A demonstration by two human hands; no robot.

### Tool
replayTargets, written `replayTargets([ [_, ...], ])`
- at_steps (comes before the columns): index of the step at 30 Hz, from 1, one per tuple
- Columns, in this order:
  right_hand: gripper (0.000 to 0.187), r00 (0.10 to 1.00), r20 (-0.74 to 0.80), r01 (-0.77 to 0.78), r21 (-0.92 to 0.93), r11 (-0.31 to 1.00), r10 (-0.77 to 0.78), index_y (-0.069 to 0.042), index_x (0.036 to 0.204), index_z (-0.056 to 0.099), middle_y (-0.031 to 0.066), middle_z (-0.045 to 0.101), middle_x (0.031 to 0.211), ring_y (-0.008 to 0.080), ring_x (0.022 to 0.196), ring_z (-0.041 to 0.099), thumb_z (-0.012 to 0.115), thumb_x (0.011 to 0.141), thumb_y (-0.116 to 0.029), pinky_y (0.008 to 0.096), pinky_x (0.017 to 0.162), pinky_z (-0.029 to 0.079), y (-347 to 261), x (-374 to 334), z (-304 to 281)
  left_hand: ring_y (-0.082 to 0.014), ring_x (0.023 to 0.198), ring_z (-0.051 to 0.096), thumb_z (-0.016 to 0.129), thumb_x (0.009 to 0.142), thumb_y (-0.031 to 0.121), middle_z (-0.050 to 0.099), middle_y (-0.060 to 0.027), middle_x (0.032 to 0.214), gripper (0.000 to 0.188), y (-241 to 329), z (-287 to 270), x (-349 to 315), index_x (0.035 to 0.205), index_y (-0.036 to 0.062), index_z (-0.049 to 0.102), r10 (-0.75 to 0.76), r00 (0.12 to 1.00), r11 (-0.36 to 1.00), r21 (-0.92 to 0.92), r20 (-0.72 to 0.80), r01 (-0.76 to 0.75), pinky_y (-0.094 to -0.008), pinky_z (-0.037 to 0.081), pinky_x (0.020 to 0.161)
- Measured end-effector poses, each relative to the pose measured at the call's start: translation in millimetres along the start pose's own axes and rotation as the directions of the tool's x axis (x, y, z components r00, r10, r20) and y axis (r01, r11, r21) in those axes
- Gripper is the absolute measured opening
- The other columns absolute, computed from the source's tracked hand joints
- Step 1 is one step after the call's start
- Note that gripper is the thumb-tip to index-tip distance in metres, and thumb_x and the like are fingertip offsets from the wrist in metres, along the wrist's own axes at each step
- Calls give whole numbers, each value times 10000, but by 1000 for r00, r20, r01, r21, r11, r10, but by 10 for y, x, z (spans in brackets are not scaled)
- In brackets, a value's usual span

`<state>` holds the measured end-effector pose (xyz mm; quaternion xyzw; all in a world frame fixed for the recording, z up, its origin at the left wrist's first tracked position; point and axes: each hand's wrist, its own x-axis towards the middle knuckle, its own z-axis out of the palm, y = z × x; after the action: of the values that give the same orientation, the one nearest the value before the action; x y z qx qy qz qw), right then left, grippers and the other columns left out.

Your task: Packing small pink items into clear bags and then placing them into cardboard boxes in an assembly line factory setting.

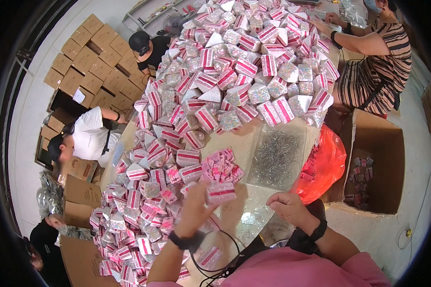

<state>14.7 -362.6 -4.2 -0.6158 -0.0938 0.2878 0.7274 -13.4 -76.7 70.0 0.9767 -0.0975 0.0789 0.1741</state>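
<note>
My left hand [195,209] grips a cake-slice-shaped toy [221,193], white and pink-striped, in what looks like clear wrapping. It is held over the table in front of me, at the edge of a heap of similar pieces. My right hand [291,209] is apart from it, to the right, with fingers curled and pressed together; whether they pinch something small I cannot make out. Ahead of that hand lies a clear tray [299,138] full of small metal pieces [276,155]. A small pile of pink printed cards [222,165] sits just beyond the held toy.
A large heap of wrapped cake-slice toys [244,67] covers the table. At right hang a red plastic bag [331,155] and an open cardboard box [388,162] with wrapped pieces inside. Black cable [196,265] loops near my left wrist. Several people work around; cartons [88,71] are stacked at left.
</note>
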Motion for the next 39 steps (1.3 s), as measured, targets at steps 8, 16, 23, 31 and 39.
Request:
replayTargets([
  [8, 149, 999, 1, -40, -5, 999, 40, -6, 907, 609, -59, 505, 726, 19, 656, 446, 569, 868, -143, 194, 565, 382, 63, -126, 167, -343, 1036, 473, 719, 674, 229, 495, -172, 1098, 542, 101, 506, -497, 1091, -13, 471, 239, 967, 902, 349, 87, -254, -443, 380, 884],
  [16, 144, 999, 13, 45, -62, 997, -44, -34, 941, 627, -63, 505, 689, 16, 553, 418, 559, 869, -139, 177, 488, 341, 153, -128, 316, -316, 1104, 501, 708, 740, 218, 508, -199, 1183, 589, -224, 542, -388, 1215, -9, 444, -133, 983, 960, -231, 127, 160, -375, 382, 956],
  [23, 145, 994, 36, -102, -58, 993, 104, -33, 931, 626, -67, 497, 680, 12, 572, 415, 561, 872, -149, 183, 496, 342, 210, -147, 339, -394, 1143, 465, 715, 728, 198, 449, -247, 1222, 683, -19, 521, -497, 1257, -26, 345, -165, 928, 900, -335, 333, 280, -405, 398, 943],
  [31, 169, 965, 176, -215, 123, 969, 192, -25, 953, 622, -55, 467, 645, 23, 543, 391, 535, 891, -156, 192, 465, 307, 280, -77, 571, -382, 1081, 500, 728, 724, 219, 447, -242, 1186, 733, 177, 672, -690, 1270, -21, 302, -188, 981, 950, -247, 37, 191, -402, 429, 895],
  [39, 185, 973, 206, -140, 146, 979, 108, -30, 989, 638, -53, 476, 625, 19, 515, 380, 522, 895, -138, 188, 440, 285, 529, 19, 691, -188, 821, 546, 741, 717, 288, 542, -149, 989, 729, 77, 755, -721, 1273, -5, 371, -330, 886, 626, -627, 326, 464, -313, 459, 724],
])
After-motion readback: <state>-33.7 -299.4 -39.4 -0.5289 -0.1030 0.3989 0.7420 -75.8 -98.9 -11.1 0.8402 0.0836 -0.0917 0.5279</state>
